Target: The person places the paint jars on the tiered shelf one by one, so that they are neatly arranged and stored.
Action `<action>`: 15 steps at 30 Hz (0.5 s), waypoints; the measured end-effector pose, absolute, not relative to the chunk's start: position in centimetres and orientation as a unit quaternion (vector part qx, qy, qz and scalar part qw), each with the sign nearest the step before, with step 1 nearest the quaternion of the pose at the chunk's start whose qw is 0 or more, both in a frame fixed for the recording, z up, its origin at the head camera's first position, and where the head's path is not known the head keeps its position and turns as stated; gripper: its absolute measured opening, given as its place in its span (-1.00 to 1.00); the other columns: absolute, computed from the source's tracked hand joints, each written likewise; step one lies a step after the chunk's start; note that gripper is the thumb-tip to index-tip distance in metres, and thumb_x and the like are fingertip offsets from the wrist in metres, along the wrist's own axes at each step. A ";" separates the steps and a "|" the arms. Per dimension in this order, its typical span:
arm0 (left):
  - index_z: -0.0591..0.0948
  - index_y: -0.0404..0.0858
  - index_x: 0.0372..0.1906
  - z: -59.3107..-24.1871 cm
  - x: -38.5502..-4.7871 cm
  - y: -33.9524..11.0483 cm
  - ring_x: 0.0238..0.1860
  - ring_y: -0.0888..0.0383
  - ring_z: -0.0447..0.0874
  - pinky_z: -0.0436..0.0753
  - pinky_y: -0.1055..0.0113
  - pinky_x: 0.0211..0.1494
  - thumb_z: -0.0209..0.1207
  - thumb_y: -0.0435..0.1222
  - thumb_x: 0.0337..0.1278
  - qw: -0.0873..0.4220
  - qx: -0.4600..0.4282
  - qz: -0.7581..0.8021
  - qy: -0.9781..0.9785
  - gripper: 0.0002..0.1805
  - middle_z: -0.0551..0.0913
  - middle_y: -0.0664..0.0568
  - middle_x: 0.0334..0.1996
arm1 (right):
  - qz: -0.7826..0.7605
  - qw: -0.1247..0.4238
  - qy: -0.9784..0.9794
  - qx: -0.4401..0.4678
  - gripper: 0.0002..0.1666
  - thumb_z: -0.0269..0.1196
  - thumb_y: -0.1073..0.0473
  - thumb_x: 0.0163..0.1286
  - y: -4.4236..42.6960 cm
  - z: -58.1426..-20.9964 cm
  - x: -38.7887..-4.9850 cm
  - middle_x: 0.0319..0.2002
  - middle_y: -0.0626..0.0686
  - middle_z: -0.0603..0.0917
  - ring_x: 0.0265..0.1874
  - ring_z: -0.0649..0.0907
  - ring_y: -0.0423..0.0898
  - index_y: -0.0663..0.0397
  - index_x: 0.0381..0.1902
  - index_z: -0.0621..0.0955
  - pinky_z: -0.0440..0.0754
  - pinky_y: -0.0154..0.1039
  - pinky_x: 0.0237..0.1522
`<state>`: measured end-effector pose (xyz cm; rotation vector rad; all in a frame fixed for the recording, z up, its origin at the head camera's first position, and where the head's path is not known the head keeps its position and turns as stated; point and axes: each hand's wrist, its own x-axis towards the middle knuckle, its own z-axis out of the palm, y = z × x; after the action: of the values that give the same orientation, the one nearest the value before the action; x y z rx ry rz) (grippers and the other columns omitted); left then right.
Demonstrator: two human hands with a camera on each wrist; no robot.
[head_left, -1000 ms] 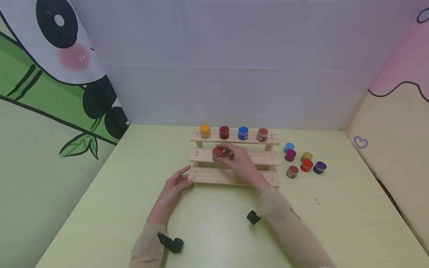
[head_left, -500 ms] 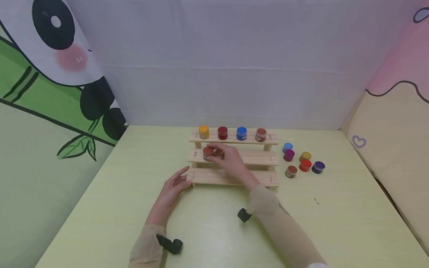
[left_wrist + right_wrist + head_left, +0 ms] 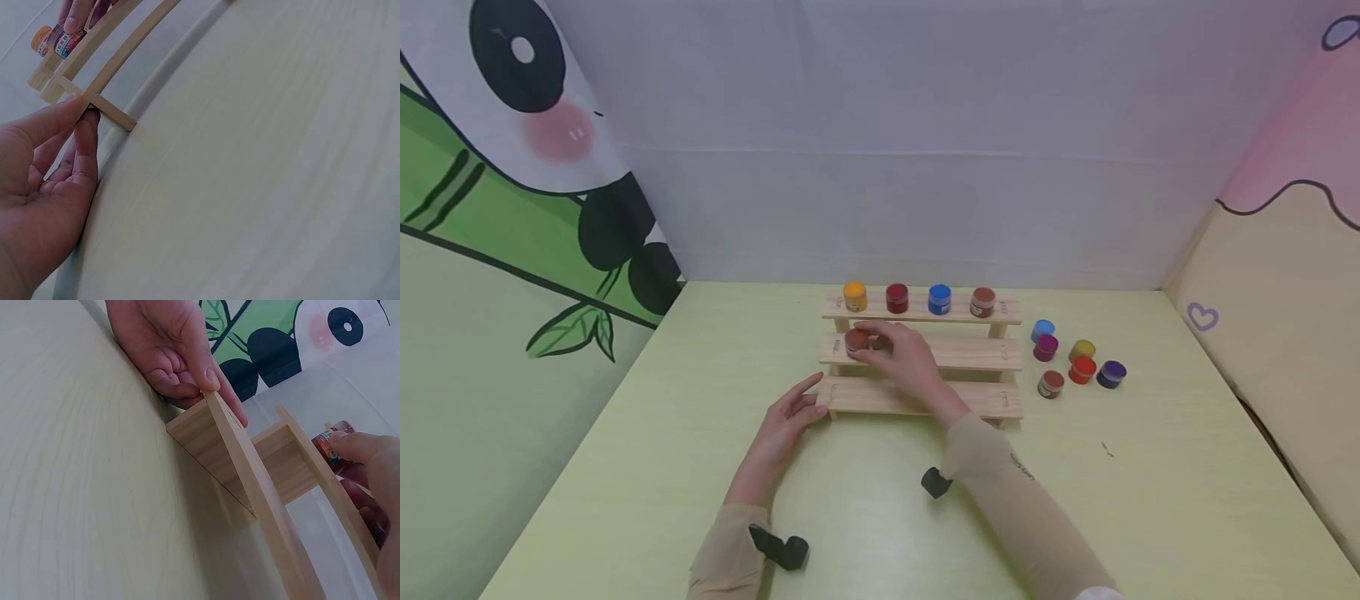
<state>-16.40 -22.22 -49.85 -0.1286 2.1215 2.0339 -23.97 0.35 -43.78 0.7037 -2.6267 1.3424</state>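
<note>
A three-tier wooden rack stands on the table. My left hand grips the left end of its lowest tier, thumb against the front corner, as the left wrist view also shows. Near the left end of the middle tier, my right hand pinches a small brown-lidded paint jar between thumb and fingers. That jar looks upright at the tier's surface, its label partly covered by the thumb in the right wrist view. Along the top tier sit an orange-yellow jar, a dark red jar, a blue jar and another brown jar.
Right of the rack, several loose paint jars stand on the table: light blue, purple, ochre, red, dark violet and brown. A pale cloth wall closes off the back.
My right hand has slid the brown jar leftward along the middle tier to near its left end. My left hand has stayed on the rack's lower left corner.
</note>
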 end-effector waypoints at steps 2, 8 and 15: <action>0.34 0.03 0.45 -49.9 -16.4 -22.2 -0.03 0.33 0.65 0.56 0.45 0.08 0.21 -0.28 0.31 0.099 -0.043 0.690 0.716 -0.36 0.63 0.02 0.05 | 0.436 0.057 -0.869 0.229 -0.44 0.37 -0.10 0.28 0.3 -43.8 -24.0 -0.05 -0.10 0.75 -0.09 0.71 -0.16 -0.24 0.24 0.58 0.64 -0.16 0.04; 0.34 0.02 0.46 -50.0 -16.5 -22.3 -0.03 0.33 0.65 0.56 0.45 0.08 0.22 -0.29 0.30 0.099 -0.041 0.692 0.714 -0.35 0.64 0.06 0.02 | 0.408 0.073 -0.882 0.222 -0.43 0.35 -0.15 0.27 0.2 -44.1 -24.1 -0.04 -0.10 0.75 -0.09 0.70 -0.15 -0.27 0.24 0.57 0.63 -0.14 0.00; 0.33 0.00 0.46 -50.1 -16.6 -22.2 -0.02 0.33 0.64 0.55 0.46 0.08 0.21 -0.30 0.30 0.099 -0.040 0.692 0.714 -0.35 0.63 0.06 0.02 | 0.391 0.085 -0.890 0.217 -0.44 0.35 -0.16 0.28 0.2 -44.3 -24.1 -0.04 -0.12 0.75 -0.10 0.69 -0.17 -0.32 0.23 0.58 0.62 -0.17 -0.04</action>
<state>-16.58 -22.22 -50.11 -0.1174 2.1114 2.0481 -24.05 0.19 -44.25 0.6472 -2.6555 1.1671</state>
